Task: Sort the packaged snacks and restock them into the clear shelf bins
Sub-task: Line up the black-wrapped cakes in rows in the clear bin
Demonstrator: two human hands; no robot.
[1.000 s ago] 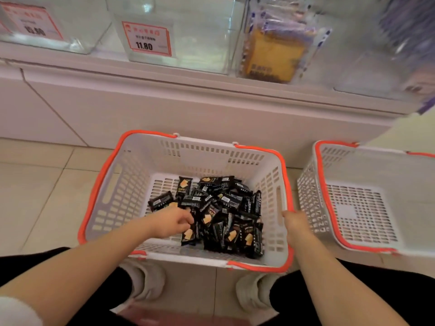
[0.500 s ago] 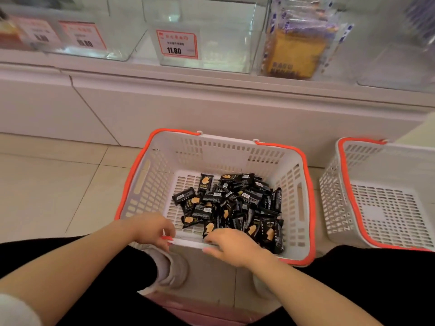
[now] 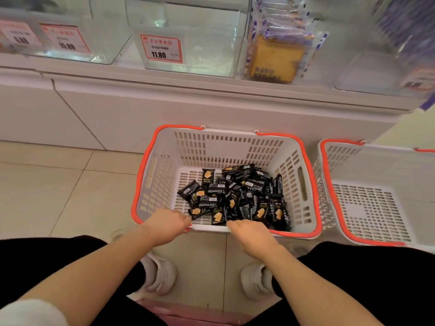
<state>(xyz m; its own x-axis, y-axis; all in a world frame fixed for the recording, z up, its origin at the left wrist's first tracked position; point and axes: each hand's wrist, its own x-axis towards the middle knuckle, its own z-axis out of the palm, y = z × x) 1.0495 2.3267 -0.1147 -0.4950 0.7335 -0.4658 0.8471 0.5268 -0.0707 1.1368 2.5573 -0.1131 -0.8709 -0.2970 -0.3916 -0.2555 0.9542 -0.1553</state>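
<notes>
A white basket with an orange rim point(image 3: 164, 147) stands on the floor in front of me. Several small black snack packets point(image 3: 237, 194) lie heaped in its bottom, mostly toward the right. My left hand point(image 3: 167, 222) grips the basket's near rim left of centre. My right hand point(image 3: 251, 231) grips the same rim a little to the right. Above, on the shelf, a clear bin point(image 3: 195, 38) with a red 11.80 price tag point(image 3: 161, 48) holds nothing I can see.
A second white basket point(image 3: 367, 208) with nothing in it stands to the right, touching the first. More clear bins point(image 3: 70, 36) line the shelf at left. One bin holds yellow bread-like packages point(image 3: 275, 57). My white shoes point(image 3: 160, 274) rest on beige tile.
My left hand came out of the packets and my right hand left the basket's right side; both now hold the near rim. The view has shifted so the basket sits further right.
</notes>
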